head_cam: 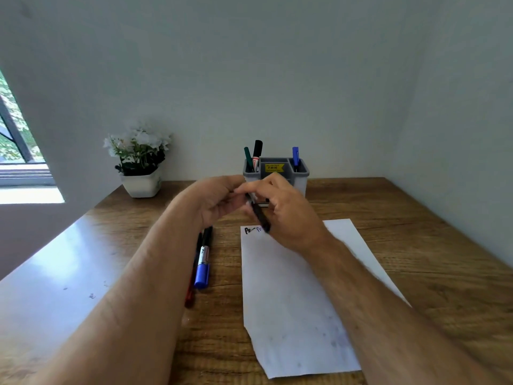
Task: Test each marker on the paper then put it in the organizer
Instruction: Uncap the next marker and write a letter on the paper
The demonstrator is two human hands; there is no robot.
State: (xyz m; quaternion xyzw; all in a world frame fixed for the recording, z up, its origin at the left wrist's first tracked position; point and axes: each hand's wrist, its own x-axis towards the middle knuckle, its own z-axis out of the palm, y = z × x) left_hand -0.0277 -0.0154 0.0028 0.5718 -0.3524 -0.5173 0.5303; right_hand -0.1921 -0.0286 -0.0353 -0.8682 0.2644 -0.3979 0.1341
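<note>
In the head view, three markers [256,155] already stand in the organizer [301,176], the right hand [288,215] and left hand [219,201] pinch a black marker [259,215] above the marked paper [291,301], and two markers [202,262] probably wait untested.

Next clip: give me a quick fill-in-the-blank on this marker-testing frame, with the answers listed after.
1. Both hands, left hand and right hand, hold one ____ marker above the table.
2. The organizer already holds ____ markers.
3. The blue-capped marker lies to the ____ of the paper.
4. The scribbles sit near the paper's ____ edge.

Answers: black; three; left; far
</note>
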